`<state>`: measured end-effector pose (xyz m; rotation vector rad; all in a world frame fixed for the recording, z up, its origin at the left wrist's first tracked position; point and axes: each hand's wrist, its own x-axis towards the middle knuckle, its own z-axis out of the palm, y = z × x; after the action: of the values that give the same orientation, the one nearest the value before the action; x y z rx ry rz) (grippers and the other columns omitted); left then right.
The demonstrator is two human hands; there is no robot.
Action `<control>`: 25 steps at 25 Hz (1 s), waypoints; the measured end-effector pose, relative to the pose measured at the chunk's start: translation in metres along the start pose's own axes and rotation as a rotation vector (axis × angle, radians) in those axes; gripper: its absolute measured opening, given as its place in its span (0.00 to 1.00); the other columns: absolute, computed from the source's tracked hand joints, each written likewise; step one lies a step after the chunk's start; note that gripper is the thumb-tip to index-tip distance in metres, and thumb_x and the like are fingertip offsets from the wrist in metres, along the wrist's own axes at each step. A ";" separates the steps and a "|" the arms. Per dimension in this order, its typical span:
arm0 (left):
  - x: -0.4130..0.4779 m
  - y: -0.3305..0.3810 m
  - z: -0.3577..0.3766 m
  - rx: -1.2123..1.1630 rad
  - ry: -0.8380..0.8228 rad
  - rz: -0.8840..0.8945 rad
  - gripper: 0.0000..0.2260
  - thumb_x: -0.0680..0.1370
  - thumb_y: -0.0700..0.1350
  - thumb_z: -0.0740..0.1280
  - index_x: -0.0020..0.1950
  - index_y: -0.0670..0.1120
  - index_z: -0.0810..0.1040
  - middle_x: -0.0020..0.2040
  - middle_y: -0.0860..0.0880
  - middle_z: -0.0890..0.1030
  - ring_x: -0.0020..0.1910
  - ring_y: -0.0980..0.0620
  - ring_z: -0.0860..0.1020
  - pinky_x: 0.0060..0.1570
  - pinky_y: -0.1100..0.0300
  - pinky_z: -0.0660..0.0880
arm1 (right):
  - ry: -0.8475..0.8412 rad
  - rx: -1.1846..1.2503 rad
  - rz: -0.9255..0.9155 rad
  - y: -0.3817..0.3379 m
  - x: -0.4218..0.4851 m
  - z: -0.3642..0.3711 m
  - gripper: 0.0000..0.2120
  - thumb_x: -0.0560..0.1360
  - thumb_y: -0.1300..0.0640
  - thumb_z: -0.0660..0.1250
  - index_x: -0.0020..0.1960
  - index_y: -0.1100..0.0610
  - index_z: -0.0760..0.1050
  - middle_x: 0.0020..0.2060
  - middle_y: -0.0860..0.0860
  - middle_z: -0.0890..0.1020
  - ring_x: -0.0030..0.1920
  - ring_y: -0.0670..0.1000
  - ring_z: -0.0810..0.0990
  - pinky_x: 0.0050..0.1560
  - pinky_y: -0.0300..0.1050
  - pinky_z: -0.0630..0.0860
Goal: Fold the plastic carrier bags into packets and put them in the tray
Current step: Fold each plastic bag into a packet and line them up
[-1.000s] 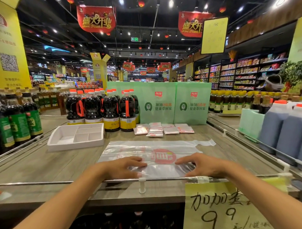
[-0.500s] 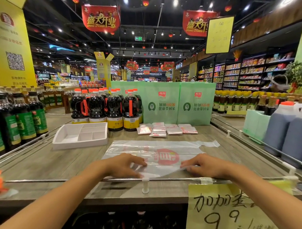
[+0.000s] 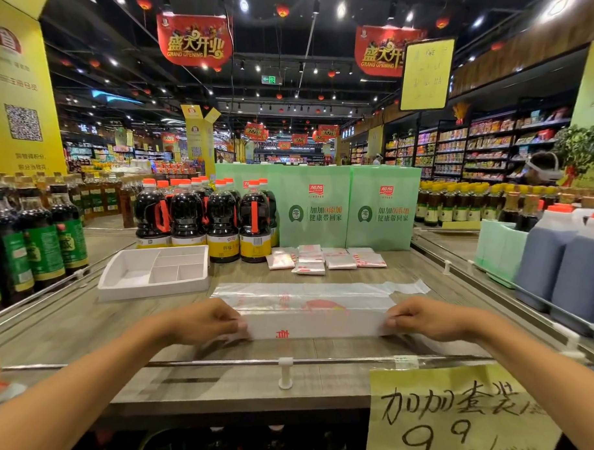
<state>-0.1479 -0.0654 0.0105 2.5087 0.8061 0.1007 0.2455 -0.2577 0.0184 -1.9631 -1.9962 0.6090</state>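
A translucent plastic carrier bag (image 3: 308, 291) with red print is laid flat on the wood-grain surface (image 3: 73, 327) in the lower centre of the frame, its handles pointing toward the right; its near edge is raised off the surface as a long pale strip, stretched between both hands; the left grip (image 3: 204, 320), at the left end of the strip, is closed on the bag, the plastic pinched between thumb and curled fingers; the right grip (image 3: 423, 316), at the right end, is pinched on the bag in the same manner; both forearms are seen entering from the bottom corners of the frame. A white compartment tray (image 3: 149, 290) is set on the surface left of centre, just beyond the bag's far left corner and apart from it; a cluster of folded bag packets (image 3: 310, 268) is laid on the surface above the bag in the frame, outside the tray and to its right. Dark soy sauce bottles (image 3: 204, 221) with orange caps are stood behind the tray, and pale green cartons (image 3: 349, 213) are stood behind the packets; a metal rail (image 3: 192, 363) is run across the near edge of the surface, below the hands; a yellow handwritten price sign (image 3: 453, 411) is hung at the lower right.
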 end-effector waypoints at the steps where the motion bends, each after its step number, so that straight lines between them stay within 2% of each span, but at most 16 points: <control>1: 0.000 -0.002 -0.003 -0.022 0.014 -0.005 0.11 0.84 0.52 0.62 0.47 0.57 0.83 0.37 0.62 0.81 0.38 0.63 0.77 0.43 0.69 0.71 | 0.019 0.004 0.012 0.004 0.001 -0.004 0.14 0.84 0.50 0.62 0.53 0.56 0.83 0.45 0.47 0.83 0.45 0.48 0.79 0.58 0.51 0.75; 3: 0.002 -0.008 -0.006 -0.079 0.068 -0.024 0.10 0.83 0.50 0.64 0.49 0.53 0.86 0.44 0.57 0.85 0.44 0.61 0.80 0.47 0.70 0.73 | 0.077 0.014 0.044 0.008 0.004 -0.008 0.10 0.83 0.51 0.65 0.52 0.51 0.85 0.48 0.43 0.85 0.49 0.45 0.81 0.56 0.40 0.76; 5: 0.006 -0.015 -0.008 -0.126 0.139 -0.048 0.08 0.82 0.49 0.68 0.48 0.51 0.87 0.47 0.53 0.86 0.47 0.57 0.82 0.51 0.64 0.75 | 0.155 0.036 0.070 0.009 0.011 -0.008 0.08 0.81 0.52 0.69 0.46 0.48 0.85 0.41 0.39 0.85 0.43 0.41 0.81 0.47 0.32 0.73; 7: 0.009 -0.020 -0.008 -0.164 0.206 -0.069 0.06 0.80 0.49 0.71 0.49 0.50 0.86 0.46 0.52 0.86 0.47 0.54 0.82 0.49 0.60 0.76 | 0.230 0.033 0.103 0.012 0.020 -0.007 0.06 0.78 0.52 0.72 0.43 0.50 0.83 0.36 0.41 0.84 0.38 0.44 0.80 0.42 0.35 0.74; 8: 0.010 -0.021 -0.008 -0.185 0.236 -0.078 0.05 0.79 0.48 0.72 0.50 0.50 0.86 0.45 0.53 0.86 0.46 0.55 0.82 0.47 0.62 0.75 | 0.259 0.019 0.130 0.014 0.025 -0.006 0.03 0.77 0.52 0.74 0.46 0.51 0.83 0.37 0.44 0.86 0.37 0.46 0.82 0.44 0.38 0.77; 9: 0.012 -0.021 -0.008 -0.199 0.268 -0.086 0.04 0.79 0.47 0.73 0.50 0.50 0.86 0.46 0.53 0.86 0.46 0.56 0.82 0.45 0.64 0.75 | 0.280 -0.017 0.156 0.018 0.029 -0.004 0.05 0.75 0.51 0.76 0.49 0.50 0.83 0.39 0.47 0.87 0.38 0.47 0.84 0.47 0.42 0.80; 12: 0.018 -0.022 -0.007 -0.124 0.334 -0.114 0.04 0.78 0.45 0.73 0.53 0.50 0.85 0.47 0.52 0.85 0.46 0.55 0.82 0.44 0.66 0.76 | 0.304 -0.194 0.225 0.024 0.038 -0.001 0.17 0.74 0.49 0.77 0.62 0.48 0.80 0.45 0.46 0.85 0.43 0.45 0.83 0.52 0.44 0.79; 14: 0.020 -0.025 -0.004 -0.061 0.381 -0.133 0.06 0.78 0.45 0.74 0.54 0.52 0.84 0.48 0.52 0.84 0.47 0.55 0.82 0.48 0.62 0.78 | 0.291 -0.291 0.251 0.033 0.042 0.002 0.19 0.75 0.49 0.75 0.65 0.48 0.79 0.50 0.46 0.84 0.48 0.45 0.80 0.52 0.42 0.76; 17: 0.021 -0.033 -0.001 0.060 0.409 -0.125 0.11 0.76 0.46 0.76 0.54 0.59 0.80 0.47 0.56 0.82 0.47 0.57 0.80 0.51 0.60 0.78 | 0.330 -0.266 0.275 0.044 0.042 0.007 0.18 0.77 0.50 0.74 0.66 0.48 0.78 0.55 0.45 0.81 0.51 0.45 0.77 0.52 0.41 0.73; 19: 0.022 -0.037 0.001 0.150 0.394 -0.114 0.17 0.76 0.45 0.76 0.59 0.61 0.77 0.48 0.59 0.81 0.48 0.59 0.79 0.52 0.58 0.78 | 0.371 -0.319 0.272 0.045 0.042 0.008 0.21 0.76 0.47 0.73 0.68 0.46 0.76 0.59 0.44 0.80 0.54 0.46 0.77 0.56 0.44 0.73; 22: 0.026 -0.037 0.006 0.263 0.386 -0.088 0.21 0.78 0.43 0.72 0.68 0.61 0.75 0.61 0.59 0.76 0.60 0.58 0.75 0.62 0.55 0.75 | 0.411 -0.687 0.217 0.034 0.042 0.007 0.24 0.76 0.43 0.71 0.71 0.40 0.71 0.65 0.42 0.76 0.66 0.47 0.72 0.67 0.49 0.69; 25: 0.033 -0.027 0.010 0.345 0.335 0.033 0.18 0.82 0.44 0.67 0.71 0.58 0.75 0.72 0.56 0.71 0.71 0.55 0.67 0.73 0.57 0.64 | 0.390 -0.764 0.074 0.021 0.048 0.016 0.20 0.80 0.46 0.66 0.72 0.41 0.71 0.68 0.41 0.74 0.69 0.47 0.69 0.70 0.48 0.66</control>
<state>-0.1331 -0.0324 -0.0139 2.8758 0.9834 0.4375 0.2542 -0.2119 -0.0096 -2.3049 -2.0618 -0.5906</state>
